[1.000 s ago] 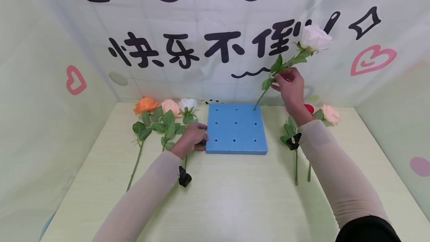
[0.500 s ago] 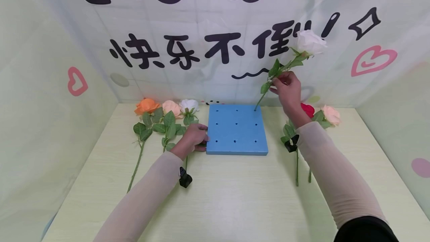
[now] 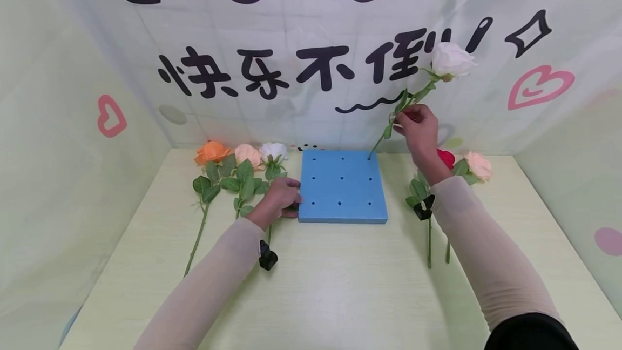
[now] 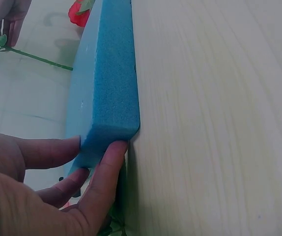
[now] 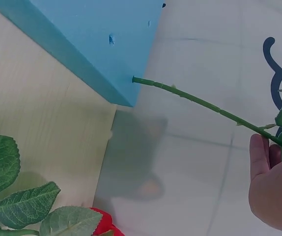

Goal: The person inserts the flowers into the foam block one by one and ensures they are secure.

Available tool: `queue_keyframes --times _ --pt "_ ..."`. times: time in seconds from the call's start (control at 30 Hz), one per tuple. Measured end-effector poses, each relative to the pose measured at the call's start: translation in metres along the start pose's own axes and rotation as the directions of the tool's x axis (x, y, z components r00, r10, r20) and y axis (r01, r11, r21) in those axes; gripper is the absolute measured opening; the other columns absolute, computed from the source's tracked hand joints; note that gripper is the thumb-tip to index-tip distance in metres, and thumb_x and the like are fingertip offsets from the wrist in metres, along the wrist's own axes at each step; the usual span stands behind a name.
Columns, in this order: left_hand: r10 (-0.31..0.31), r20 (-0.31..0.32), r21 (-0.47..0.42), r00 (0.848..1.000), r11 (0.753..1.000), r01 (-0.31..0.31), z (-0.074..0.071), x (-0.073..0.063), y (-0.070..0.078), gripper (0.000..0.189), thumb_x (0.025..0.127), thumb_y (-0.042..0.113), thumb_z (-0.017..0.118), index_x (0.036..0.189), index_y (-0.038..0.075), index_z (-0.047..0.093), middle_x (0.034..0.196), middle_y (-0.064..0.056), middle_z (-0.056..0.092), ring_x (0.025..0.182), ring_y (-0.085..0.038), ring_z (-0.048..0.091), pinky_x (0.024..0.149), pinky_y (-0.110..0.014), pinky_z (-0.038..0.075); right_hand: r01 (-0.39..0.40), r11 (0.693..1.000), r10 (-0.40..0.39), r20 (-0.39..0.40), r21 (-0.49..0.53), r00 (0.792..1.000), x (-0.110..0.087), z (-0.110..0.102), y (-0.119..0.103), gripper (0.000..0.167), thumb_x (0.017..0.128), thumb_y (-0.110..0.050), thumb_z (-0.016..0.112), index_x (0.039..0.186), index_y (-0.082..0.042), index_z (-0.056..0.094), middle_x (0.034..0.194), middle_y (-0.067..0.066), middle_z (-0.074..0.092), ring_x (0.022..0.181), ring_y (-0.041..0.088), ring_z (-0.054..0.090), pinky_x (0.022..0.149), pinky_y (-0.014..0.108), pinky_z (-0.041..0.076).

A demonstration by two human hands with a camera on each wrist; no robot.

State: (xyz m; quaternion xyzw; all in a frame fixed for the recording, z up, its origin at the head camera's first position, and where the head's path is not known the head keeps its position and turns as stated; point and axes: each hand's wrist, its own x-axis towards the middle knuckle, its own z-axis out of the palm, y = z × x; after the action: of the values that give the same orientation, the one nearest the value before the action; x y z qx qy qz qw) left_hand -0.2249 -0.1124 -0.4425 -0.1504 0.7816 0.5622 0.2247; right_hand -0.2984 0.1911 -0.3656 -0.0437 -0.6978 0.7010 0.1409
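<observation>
Right hand: pinching [image 3: 420,128] a white rose [image 3: 452,61] partway up its stem [image 5: 195,101], among the lower leaves.
Left hand: fingers [image 3: 279,199] extended, tips against the left side of a blue board [image 3: 328,190]; not wrapped round it.
White rose position: above the far edge of the table [image 3: 335,285], right of its middle; cut end at the board's far-right hole [image 3: 369,159]. Depth in the hole: cannot tell.
Loose stock: orange rose [image 3: 212,153], pink rose [image 3: 248,156] and second white rose [image 3: 274,152] by the table's far-left corner; red rose [image 3: 446,158] and peach rose [image 3: 478,166] toward the far-right.
Risk, stem: leans well right; pushed at that slant, it could bow or jump the hole. If let go while shallow, the heavy-looking head could tip it out.
Risk, board: a sideways push could skid it, as contact shows on the left side only.
Risk, sleeve: left arm crosses the second white rose's stem and could drag it.
Rose looks: full, pale bloom; thin green stem, small thorn-like nubs.
Board looks: square slab, nine holes three by three, fine-grained sides.
</observation>
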Motion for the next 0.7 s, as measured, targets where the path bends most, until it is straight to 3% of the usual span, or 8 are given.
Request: queue_keyframes --times 0.47,0.7 --pt "-0.007 0.007 0.005 1.0 1.0 0.007 -0.001 0.0 0.001 0.052 0.09 -0.004 0.058 0.14 0.01 0.051 0.095 -0.015 0.056 0.08 -0.024 0.057 0.064 -0.038 0.059 -0.037 0.998 0.038 -0.02 0.044 0.999 -0.001 -0.007 -0.001 0.01 0.092 -0.007 0.065 0.099 -0.007 0.057 0.094 0.006 0.062 0.081 0.013 0.067 0.076 0.026 0.058" --pt "-0.009 0.01 0.01 1.0 1.0 0.009 -0.001 -0.002 0.001 0.052 0.091 -0.003 0.058 0.141 0.01 0.05 0.098 -0.015 0.056 0.08 -0.024 0.057 0.065 -0.038 0.059 -0.061 0.998 0.061 -0.032 0.011 0.998 -0.002 -0.012 -0.001 0.01 0.093 -0.009 0.064 0.101 -0.008 0.058 0.097 0.005 0.063 0.086 0.016 0.067 0.079 0.027 0.058"
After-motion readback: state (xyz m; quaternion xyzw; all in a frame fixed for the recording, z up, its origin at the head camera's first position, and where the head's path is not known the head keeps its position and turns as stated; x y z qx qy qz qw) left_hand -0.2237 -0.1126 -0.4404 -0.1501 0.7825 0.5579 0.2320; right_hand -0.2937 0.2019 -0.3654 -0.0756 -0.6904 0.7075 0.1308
